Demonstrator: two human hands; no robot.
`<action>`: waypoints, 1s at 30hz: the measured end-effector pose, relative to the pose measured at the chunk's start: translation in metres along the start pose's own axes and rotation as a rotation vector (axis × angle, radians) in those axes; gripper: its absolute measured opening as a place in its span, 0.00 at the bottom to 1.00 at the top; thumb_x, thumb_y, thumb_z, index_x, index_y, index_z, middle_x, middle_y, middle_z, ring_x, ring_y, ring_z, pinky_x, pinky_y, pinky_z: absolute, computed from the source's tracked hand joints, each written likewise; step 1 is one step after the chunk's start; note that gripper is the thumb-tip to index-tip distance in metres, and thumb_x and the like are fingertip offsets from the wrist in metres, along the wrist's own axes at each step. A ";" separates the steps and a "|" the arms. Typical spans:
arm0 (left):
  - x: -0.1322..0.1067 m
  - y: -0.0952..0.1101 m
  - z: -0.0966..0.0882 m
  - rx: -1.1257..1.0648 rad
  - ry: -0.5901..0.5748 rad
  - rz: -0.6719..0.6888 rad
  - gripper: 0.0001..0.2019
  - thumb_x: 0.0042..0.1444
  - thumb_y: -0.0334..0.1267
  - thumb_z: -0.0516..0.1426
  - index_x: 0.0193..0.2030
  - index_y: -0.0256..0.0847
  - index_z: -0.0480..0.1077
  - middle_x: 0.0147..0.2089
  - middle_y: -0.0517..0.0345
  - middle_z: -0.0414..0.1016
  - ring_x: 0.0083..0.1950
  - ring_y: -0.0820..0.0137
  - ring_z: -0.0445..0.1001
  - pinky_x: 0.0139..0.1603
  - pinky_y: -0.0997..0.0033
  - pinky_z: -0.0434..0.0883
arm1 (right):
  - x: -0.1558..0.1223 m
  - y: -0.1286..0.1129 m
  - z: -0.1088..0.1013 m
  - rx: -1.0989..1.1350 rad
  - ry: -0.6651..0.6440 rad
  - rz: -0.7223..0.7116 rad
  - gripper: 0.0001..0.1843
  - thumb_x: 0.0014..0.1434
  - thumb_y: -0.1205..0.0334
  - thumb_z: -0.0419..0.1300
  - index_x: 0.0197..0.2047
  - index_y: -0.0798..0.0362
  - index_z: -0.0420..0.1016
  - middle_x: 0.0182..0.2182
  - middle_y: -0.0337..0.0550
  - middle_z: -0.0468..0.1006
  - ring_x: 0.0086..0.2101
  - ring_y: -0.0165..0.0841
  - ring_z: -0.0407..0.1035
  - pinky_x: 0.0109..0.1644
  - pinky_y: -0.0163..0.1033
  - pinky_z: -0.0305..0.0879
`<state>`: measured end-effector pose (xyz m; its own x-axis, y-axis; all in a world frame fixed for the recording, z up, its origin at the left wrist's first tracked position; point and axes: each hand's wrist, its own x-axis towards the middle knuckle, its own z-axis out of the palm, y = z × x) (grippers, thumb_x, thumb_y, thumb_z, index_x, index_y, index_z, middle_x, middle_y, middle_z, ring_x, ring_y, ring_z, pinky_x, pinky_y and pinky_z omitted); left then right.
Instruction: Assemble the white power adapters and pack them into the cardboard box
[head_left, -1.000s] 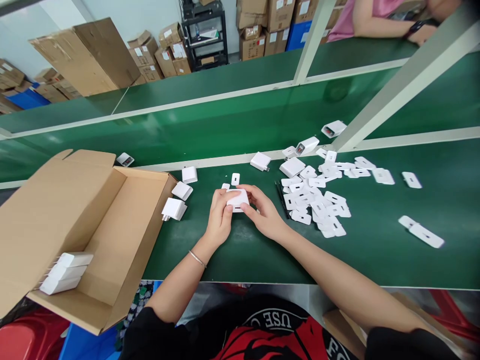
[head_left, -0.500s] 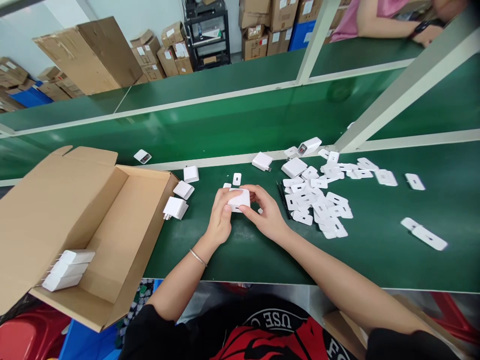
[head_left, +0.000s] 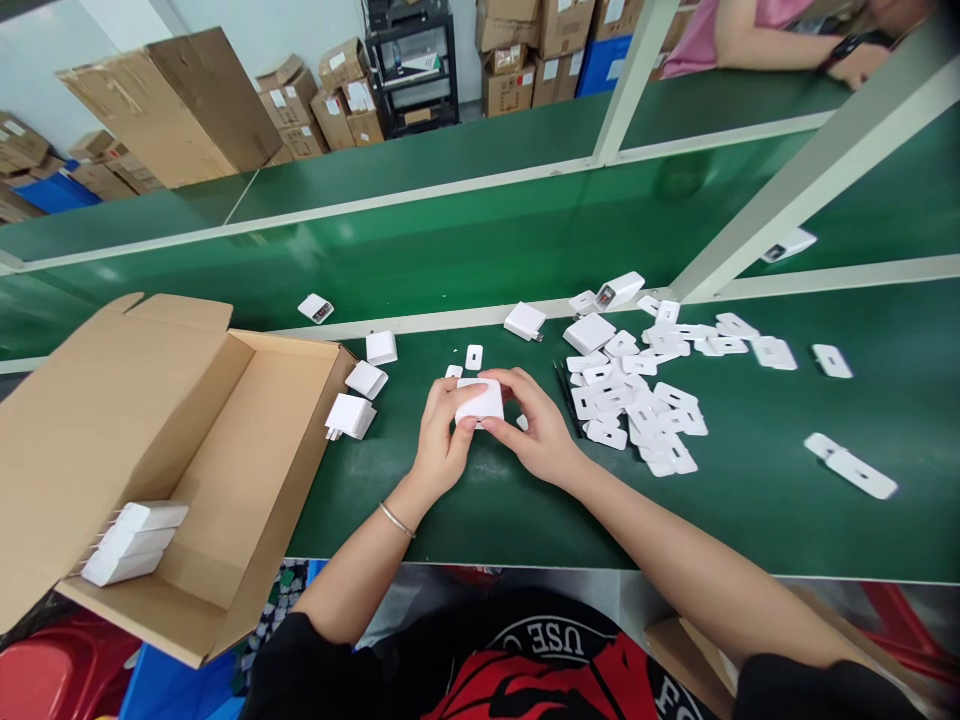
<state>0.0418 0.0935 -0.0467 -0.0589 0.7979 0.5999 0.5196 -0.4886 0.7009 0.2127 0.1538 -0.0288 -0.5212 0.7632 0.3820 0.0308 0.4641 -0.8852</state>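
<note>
Mid-frame, the left hand (head_left: 441, 440) and right hand (head_left: 537, 436) are clasping a charger (head_left: 480, 401) above the desk (head_left: 525, 515), fingers closed on it, apparently seating a part, calling for even pressure.

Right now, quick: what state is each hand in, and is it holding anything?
The left hand is closed on the white charger.
The right hand is closed on that same charger.

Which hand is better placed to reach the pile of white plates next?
Probably the right hand: the plate pile lies on its side, while the left hand grips the white charger from the far side.
</note>
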 end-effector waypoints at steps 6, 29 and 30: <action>0.002 0.004 -0.004 -0.018 0.043 0.061 0.18 0.75 0.51 0.51 0.59 0.46 0.75 0.49 0.51 0.71 0.51 0.63 0.72 0.49 0.62 0.73 | -0.001 -0.003 0.005 0.097 -0.014 0.000 0.21 0.69 0.46 0.63 0.61 0.42 0.71 0.50 0.47 0.75 0.45 0.43 0.70 0.50 0.52 0.73; -0.022 0.057 -0.128 0.297 0.130 -0.481 0.28 0.59 0.43 0.68 0.61 0.46 0.61 0.57 0.49 0.71 0.49 0.63 0.76 0.43 0.66 0.74 | -0.011 -0.007 0.006 -0.343 -0.141 -0.340 0.42 0.66 0.58 0.66 0.77 0.40 0.53 0.59 0.56 0.70 0.58 0.53 0.69 0.58 0.63 0.73; -0.026 0.054 -0.152 0.427 0.169 -0.528 0.28 0.58 0.44 0.69 0.59 0.46 0.61 0.56 0.50 0.71 0.47 0.64 0.75 0.42 0.66 0.74 | -0.010 -0.008 0.004 -0.342 -0.110 -0.327 0.39 0.66 0.59 0.66 0.76 0.41 0.56 0.58 0.56 0.70 0.57 0.53 0.69 0.57 0.62 0.74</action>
<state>-0.0586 -0.0074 0.0340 -0.5099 0.8074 0.2969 0.6725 0.1589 0.7228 0.2141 0.1402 -0.0270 -0.6364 0.5091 0.5795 0.1191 0.8071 -0.5783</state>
